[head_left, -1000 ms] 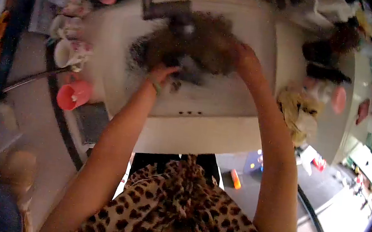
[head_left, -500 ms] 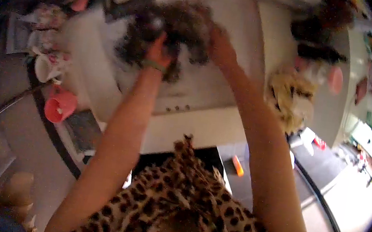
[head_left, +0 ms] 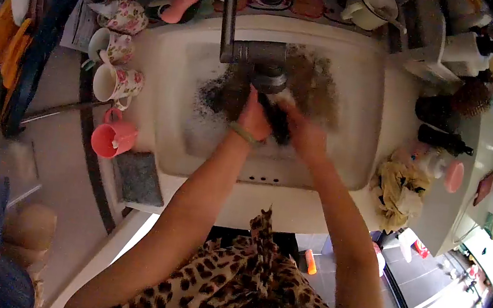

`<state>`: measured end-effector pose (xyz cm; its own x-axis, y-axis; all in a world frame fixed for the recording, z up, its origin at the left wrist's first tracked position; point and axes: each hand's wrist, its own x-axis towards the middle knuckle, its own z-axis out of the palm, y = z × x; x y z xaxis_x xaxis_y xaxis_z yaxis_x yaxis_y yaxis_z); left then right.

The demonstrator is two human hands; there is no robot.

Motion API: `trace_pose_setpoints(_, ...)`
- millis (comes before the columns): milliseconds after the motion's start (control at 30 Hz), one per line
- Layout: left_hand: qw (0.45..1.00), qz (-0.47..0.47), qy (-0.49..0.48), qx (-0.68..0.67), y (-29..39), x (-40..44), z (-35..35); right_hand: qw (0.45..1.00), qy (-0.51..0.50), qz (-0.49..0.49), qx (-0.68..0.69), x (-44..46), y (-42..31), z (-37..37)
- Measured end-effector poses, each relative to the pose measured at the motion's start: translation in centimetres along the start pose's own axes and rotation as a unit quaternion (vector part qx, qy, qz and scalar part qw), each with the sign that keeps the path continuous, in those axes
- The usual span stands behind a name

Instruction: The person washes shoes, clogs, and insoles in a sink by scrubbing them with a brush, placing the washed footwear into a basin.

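Observation:
A dark brown and black, hair-like mass (head_left: 319,92) is spread in the white sink (head_left: 362,163), under the black faucet (head_left: 268,81). Its exact kind does not show. My left hand (head_left: 255,119), with a pale green band at the wrist, is closed on the near part of the mass, just below the spout. To its right, my right hand (head_left: 306,132) grips the same mass, its fingers slightly blurred. Black strands hang down between both hands. The faucet and the mass hide some fingertips.
Floral mugs (head_left: 117,84) and a pink cup (head_left: 114,138) line the left edge, with a grey cloth (head_left: 138,178) nearby. A crumpled tan cloth (head_left: 400,193), a black bottle (head_left: 444,141) and a round hairbrush (head_left: 473,98) are on the right. A white mug (head_left: 371,11) stands behind the sink.
Both hands and the dark mass have come closer together beneath the faucet. My view has shifted, and the sink sits lower and further right in it. The picture is less blurred.

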<state>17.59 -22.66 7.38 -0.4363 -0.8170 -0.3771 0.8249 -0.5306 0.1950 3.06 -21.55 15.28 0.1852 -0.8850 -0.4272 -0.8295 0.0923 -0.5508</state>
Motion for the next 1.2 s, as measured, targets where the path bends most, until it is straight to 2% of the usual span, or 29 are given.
trace_pose_setpoints(33,1.0,-0.002,0.01,-0.006,-0.1,0.1,0.0,0.999,-0.002,0.049,-0.011,1.8,0.0,-0.1)
trace_pose_setpoints(133,1.0,-0.012,0.008,-0.02,0.8,0.5,0.0,0.996,0.05,-0.015,-0.067,1.6,0.6,1.7)
trace_pose_setpoints(200,0.999,-0.003,-0.029,-0.032,2.2,0.3,0.0,0.993,0.056,-0.067,0.081,-4.0,-0.6,3.0)
trace_pose_setpoints(300,0.999,0.005,0.037,0.008,2.5,-1.2,2.5,0.997,0.033,-0.075,-0.012,-5.5,-1.2,2.3)
trace_pose_setpoints(333,0.996,0.001,-0.085,-0.019,2.2,-1.0,0.6,0.998,0.026,-0.043,-0.038,-3.7,-1.3,1.6)
trace_pose_setpoints(400,0.999,-0.023,0.014,-0.046,0.8,-0.6,-0.4,0.995,0.011,0.017,-0.093,1.6,-1.5,0.1)
trace_pose_setpoints(467,0.994,-0.038,0.091,-0.046,0.5,-0.2,0.1,0.998,0.062,-0.014,-0.029,2.4,-0.3,1.9)
trace_pose_setpoints(500,0.994,-0.008,0.113,-0.003,1.0,-0.4,0.8,0.996,0.088,-0.027,0.004,2.5,0.1,2.6)
trace_pose_setpoints(533,0.99,0.023,0.134,0.038,1.8,-0.7,2.1,0.997,0.064,-0.024,0.029,0.9,-0.1,2.9)
trace_pose_setpoints(600,0.989,0.03,0.137,0.035,2.3,-0.7,2.1,0.997,0.016,-0.018,0.08,-4.1,-1.2,3.4)
trace_pose_setpoints(667,0.994,-0.013,0.099,-0.046,2.3,0.0,-0.2,1.0,-0.008,-0.01,0.025,-4.1,-2.3,1.2)
trace_pose_setpoints(700,0.992,0.0,0.115,-0.05,1.4,0.5,-2.0,1.0,-0.019,-0.007,-0.002,-4.1,-2.6,0.6)
trace_pose_setpoints(767,0.987,0.031,0.145,-0.06,-0.9,1.8,-4.6,0.999,0.019,-0.01,0.033,0.6,-0.8,1.8)
trace_pose_setpoints(800,0.981,-0.002,0.191,-0.045,0.4,0.5,0.4,0.998,0.038,-0.011,0.051,2.3,-0.8,1.9)
trace_pose_setpoints(900,0.994,0.049,0.1,-0.005,0.0,3.3,-5.1,0.996,0.068,-0.034,0.052,0.1,-1.5,3.9)
trace_pose_setpoints(933,0.992,-0.002,0.123,-0.033,1.6,1.7,-2.9,0.995,0.066,-0.04,0.067,-1.4,-1.6,4.1)
trace_pose_setpoints(967,0.993,-0.026,-0.028,-0.114,1.8,1.3,-2.8,0.992,0.048,-0.05,0.106,-3.8,-1.8,3.8)
trace_pose_setpoints(1000,0.965,-0.046,-0.179,-0.188,2.0,1.2,-2.8,0.987,0.03,-0.062,0.146,-4.8,-2.2,3.4)
trace_pose_setpoints(1067,0.963,-0.049,-0.176,-0.196,1.9,0.5,-1.8,0.998,-0.038,0.013,0.047,-3.0,-3.0,0.6)
trace_pose_setpoints(1100,0.991,-0.031,-0.026,-0.13,1.3,0.3,-0.1,0.996,-0.069,0.049,-0.003,-1.4,-3.1,-0.5)
trace_pose_setpoints(1133,0.99,-0.011,0.125,-0.061,0.8,0.4,1.0,0.996,-0.058,0.064,-0.037,0.9,-2.6,-0.5)
trace_pose_setpoints(1200,0.991,-0.01,0.127,-0.04,0.1,1.4,-0.7,0.99,-0.035,0.095,-0.101,5.1,-1.2,1.0)
